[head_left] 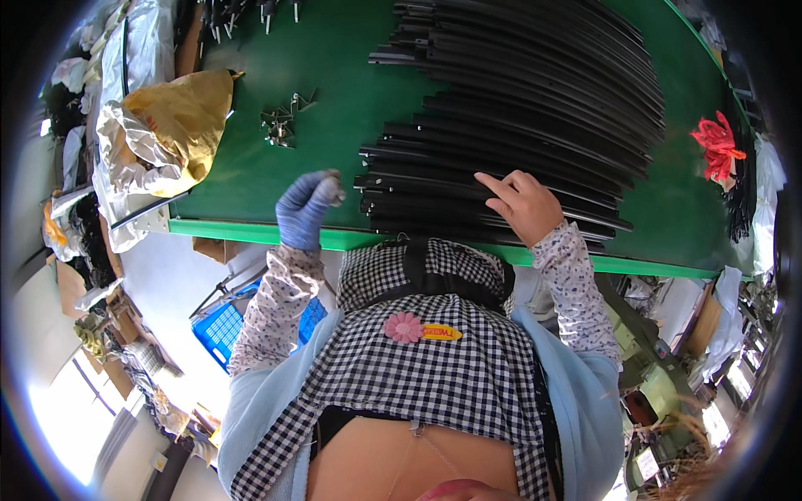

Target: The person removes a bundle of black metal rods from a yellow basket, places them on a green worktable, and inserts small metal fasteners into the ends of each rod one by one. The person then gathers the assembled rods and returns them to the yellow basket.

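My left hand (307, 206), in a blue knit glove with greyish fingertips, is raised over the table's near edge, left of the black tubes. Its fingers are curled together, and whatever they may hold is hidden. My bare right hand (526, 206) hovers over the nearer tubes, index finger stretched to the left and the other fingers loosely bent, with nothing visible in it. Long black tubes (501, 159) lie side by side across the table, their left ends uneven. Beyond my left hand sits a small pile of metal clips (280, 125).
The green table (334, 92) has a bright green front edge. At its left lies a yellow and white sack (180, 125); black parts with metal pins (251, 15) are at the far left. Red ties (717, 149) lie at the right. A blue crate (221, 332) stands below, left of me.
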{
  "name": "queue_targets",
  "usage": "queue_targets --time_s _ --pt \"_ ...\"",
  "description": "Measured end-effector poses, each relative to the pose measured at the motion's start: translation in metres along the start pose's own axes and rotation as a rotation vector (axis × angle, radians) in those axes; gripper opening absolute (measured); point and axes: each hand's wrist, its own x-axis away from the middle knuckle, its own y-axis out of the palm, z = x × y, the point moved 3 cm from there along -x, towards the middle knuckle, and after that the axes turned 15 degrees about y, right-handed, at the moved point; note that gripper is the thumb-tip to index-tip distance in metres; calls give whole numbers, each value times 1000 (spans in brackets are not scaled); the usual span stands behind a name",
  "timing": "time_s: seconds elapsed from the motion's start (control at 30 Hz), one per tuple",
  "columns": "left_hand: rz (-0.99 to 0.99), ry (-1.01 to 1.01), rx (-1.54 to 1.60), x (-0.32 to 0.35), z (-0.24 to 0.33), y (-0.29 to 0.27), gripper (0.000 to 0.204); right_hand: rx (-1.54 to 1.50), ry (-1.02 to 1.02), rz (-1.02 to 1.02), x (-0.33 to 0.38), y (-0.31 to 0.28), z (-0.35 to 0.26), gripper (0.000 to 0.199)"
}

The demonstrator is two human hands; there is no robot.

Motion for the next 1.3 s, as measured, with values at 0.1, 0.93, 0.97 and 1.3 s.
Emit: queue_targets --time_s 0.1,0.93,0.97,1.3 --pt "-39 26 -24 -2 -13 -13 19 38 26 112 6 15 14 49" --pt "72 -778 957 173 -89 168 58 13 29 -329 -72 -9 151 49" --pt "141 -762 894 174 -90 186 56 -10 -30 -326 -74 -5 149 52" --pt "272 -447 120 148 -57 281 52 102 -267 -584 -75 7 132 111"
